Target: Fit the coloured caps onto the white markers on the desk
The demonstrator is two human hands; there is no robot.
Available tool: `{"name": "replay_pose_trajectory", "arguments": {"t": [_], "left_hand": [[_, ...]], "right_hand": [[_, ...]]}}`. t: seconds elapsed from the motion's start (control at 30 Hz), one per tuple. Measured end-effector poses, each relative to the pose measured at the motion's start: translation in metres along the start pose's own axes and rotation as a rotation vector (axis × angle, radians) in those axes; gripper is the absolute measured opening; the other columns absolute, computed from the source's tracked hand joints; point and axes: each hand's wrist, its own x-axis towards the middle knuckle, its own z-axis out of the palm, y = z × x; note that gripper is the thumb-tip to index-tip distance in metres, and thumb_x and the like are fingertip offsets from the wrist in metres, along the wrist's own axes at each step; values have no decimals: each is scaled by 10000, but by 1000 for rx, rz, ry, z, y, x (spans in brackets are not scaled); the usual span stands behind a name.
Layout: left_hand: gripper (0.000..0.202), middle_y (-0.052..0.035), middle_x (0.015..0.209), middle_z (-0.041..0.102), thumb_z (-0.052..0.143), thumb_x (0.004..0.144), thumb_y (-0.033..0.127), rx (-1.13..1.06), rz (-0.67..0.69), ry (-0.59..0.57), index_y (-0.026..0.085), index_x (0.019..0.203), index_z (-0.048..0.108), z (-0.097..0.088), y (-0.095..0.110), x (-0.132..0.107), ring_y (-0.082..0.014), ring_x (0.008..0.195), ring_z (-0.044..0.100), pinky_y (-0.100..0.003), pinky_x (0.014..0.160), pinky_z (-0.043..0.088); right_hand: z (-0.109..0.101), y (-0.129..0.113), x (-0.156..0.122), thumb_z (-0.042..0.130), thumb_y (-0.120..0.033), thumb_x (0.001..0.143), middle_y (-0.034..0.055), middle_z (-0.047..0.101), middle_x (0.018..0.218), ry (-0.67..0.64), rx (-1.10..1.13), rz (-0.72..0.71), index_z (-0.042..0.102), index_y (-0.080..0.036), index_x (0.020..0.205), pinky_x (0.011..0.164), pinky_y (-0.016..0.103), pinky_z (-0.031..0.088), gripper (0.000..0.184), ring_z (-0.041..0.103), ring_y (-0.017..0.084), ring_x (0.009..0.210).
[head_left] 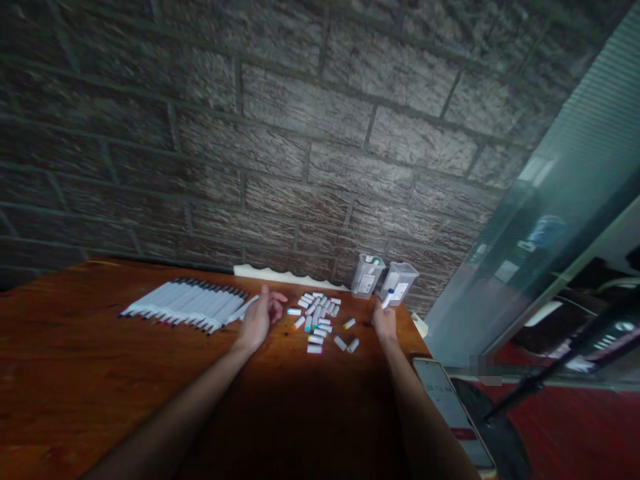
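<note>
My right hand (pixel 385 324) is closed on a short white marker cap (pixel 388 299) with a dark blue end, in front of the right clear plastic container (pixel 404 279). My left hand (pixel 256 321) rests near the right end of a row of white uncapped-looking markers (pixel 185 303); its fingers are apart, and one marker (pixel 247 308) lies right beside it. Between my hands, several loose white caps (pixel 320 312) with coloured ends are scattered on the wooden table (pixel 100 353). A second clear container (pixel 368 275) stands left of the first, with something green-tipped inside.
A phone (pixel 453 413) lies along the table's right edge, close to my right forearm. A white wavy-edged strip (pixel 290 277) runs along the foot of the brick wall (pixel 280 160). Beyond the right edge are a dark stand (pixel 535 383) and a red floor (pixel 575 433).
</note>
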Motion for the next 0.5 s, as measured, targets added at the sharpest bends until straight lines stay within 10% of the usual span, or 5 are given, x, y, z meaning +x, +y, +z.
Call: {"name": "replay_pose_trajectory", "arguments": {"t": [0.23, 0.5], "left_hand": [[731, -50, 653, 605, 187, 997, 684, 287, 196, -83, 152, 802, 648, -3, -4, -5, -173, 670, 590, -285, 684, 440], [668, -34, 653, 606, 185, 1028, 575, 433, 252, -185, 160, 933, 699, 0, 0, -10, -176, 690, 603, -280, 709, 430]], "right_hand": [[-35, -73, 29, 237, -801, 914, 152, 715, 712, 151, -186, -155, 639, -177, 684, 699, 297, 445, 778, 700, 270, 782], [-31, -122, 124, 655, -479, 877, 122, 729, 728, -14, -461, -84, 713, -162, 733, 786, 297, 465, 354, 717, 277, 873]]}}
